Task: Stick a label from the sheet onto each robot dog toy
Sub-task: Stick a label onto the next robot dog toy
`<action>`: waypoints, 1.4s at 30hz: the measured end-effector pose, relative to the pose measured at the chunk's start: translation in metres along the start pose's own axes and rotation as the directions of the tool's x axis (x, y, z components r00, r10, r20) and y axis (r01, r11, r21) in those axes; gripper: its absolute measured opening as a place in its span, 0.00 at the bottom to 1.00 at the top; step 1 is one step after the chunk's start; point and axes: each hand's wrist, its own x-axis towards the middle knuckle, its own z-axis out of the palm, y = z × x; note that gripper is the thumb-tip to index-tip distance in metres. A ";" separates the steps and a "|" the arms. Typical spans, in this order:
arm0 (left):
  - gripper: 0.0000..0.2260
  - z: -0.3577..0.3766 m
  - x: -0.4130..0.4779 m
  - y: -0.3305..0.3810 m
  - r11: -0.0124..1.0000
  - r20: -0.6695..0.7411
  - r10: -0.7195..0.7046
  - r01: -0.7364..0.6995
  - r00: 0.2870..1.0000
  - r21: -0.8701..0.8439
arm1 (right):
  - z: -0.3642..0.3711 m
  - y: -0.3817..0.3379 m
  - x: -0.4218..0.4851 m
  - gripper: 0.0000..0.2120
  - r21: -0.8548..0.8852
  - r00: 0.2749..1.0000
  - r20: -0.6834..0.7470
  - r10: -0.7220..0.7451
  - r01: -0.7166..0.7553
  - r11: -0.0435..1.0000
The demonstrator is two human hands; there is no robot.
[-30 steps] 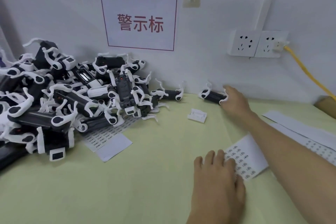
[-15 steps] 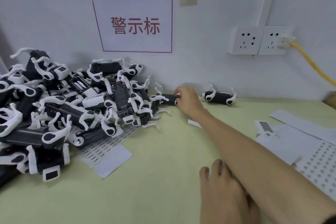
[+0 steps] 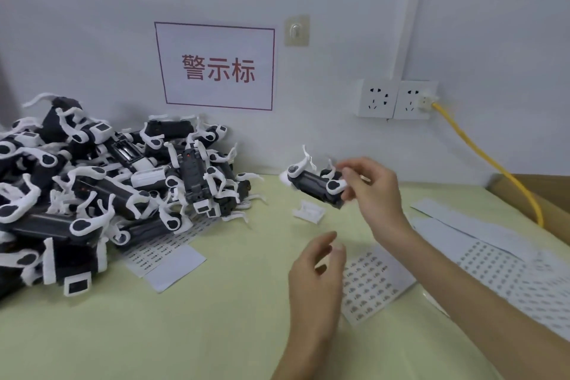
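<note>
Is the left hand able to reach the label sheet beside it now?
Probably yes. The left hand hovers with loosely curled, free fingers just left of the label sheet, and nothing lies between them; the right hand holds a robot dog toy farther back.

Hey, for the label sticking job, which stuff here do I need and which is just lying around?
Needed:
- robot dog toy held in the right hand
- pile of toys
- label sheet beside the left hand

Lying around:
- small white part
- wall sign
- sockets
- yellow cable
- cardboard box
</note>
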 end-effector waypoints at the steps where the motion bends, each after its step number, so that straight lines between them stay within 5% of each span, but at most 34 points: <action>1: 0.08 -0.003 -0.002 0.006 0.987 -0.060 -0.035 0.025 0.998 -0.159 | -0.013 -0.004 -0.017 0.14 0.056 1.000 -0.009 0.018 -0.017 0.998; 4: 0.18 -0.010 -0.008 0.016 0.897 0.053 -0.118 0.130 0.992 -0.424 | -0.043 -0.009 -0.069 0.15 0.196 0.996 0.022 0.085 -0.088 0.977; 12: 0.25 -0.016 -0.021 0.022 0.843 0.168 -0.131 0.199 0.977 -0.499 | -0.061 -0.012 -0.120 0.15 0.224 0.995 0.063 0.072 -0.084 0.971; 17: 0.24 -0.018 -0.024 0.019 0.875 0.141 -0.088 0.145 0.986 -0.463 | -0.069 -0.005 -0.125 0.10 -0.147 0.988 0.030 -0.149 0.152 0.977; 22: 0.12 -0.015 -0.026 0.018 0.895 0.140 -0.058 0.113 0.988 -0.431 | -0.068 -0.006 -0.131 0.29 -0.315 0.929 0.260 -0.264 0.340 0.886; 25: 0.19 -0.017 -0.024 0.014 0.903 0.115 -0.055 0.098 0.992 -0.417 | -0.065 -0.003 -0.130 0.30 -0.417 0.915 0.268 -0.303 0.393 0.819; 28: 0.19 -0.017 -0.021 0.017 0.905 0.152 -0.081 0.136 0.985 -0.404 | -0.070 -0.004 -0.127 0.26 -0.358 0.950 0.185 -0.249 0.302 0.884; 31: 0.19 -0.016 -0.017 0.016 0.889 0.246 -0.103 0.200 0.964 -0.412 | -0.071 -0.008 -0.124 0.12 -0.100 0.991 0.129 -0.027 0.040 0.994; 34: 0.22 -0.013 -0.019 0.017 0.934 0.264 -0.056 0.144 0.963 -0.328 | -0.070 -0.009 -0.121 0.08 0.067 0.980 0.170 0.103 -0.116 0.991; 42: 0.24 -0.009 -0.027 0.021 0.969 0.262 0.009 0.057 0.965 -0.241 | -0.065 -0.006 -0.125 0.11 0.076 0.974 0.204 0.096 -0.114 0.991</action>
